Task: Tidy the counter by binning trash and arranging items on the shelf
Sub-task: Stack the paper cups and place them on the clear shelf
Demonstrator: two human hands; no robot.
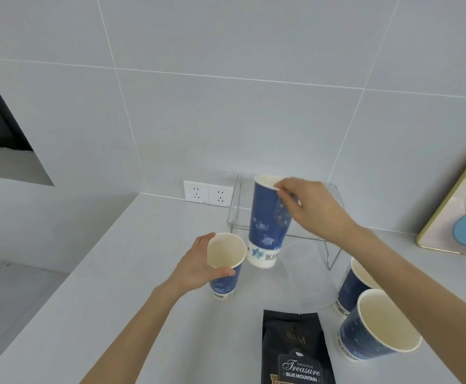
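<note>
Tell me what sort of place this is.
Probably a kitchen or pantry counter, perhaps set up for coffee: a tiled wall with twin sockets above a pale counter, a wire shelf, a black coffee bag, and blue paper cups.

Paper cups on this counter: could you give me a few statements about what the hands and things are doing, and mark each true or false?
1. The right hand holds a blue paper cup in the air, in front of the wire shelf. True.
2. The left hand is empty. False: it grips a second blue cup that stands on the counter.
3. Two more blue cups stand at the right, one nearer and one behind. True.
4. The black coffee bag sits on the wire shelf. False: it is on the counter, near the bottom edge.
5. Plugs fill the wall sockets. False: both sockets are free.
</note>
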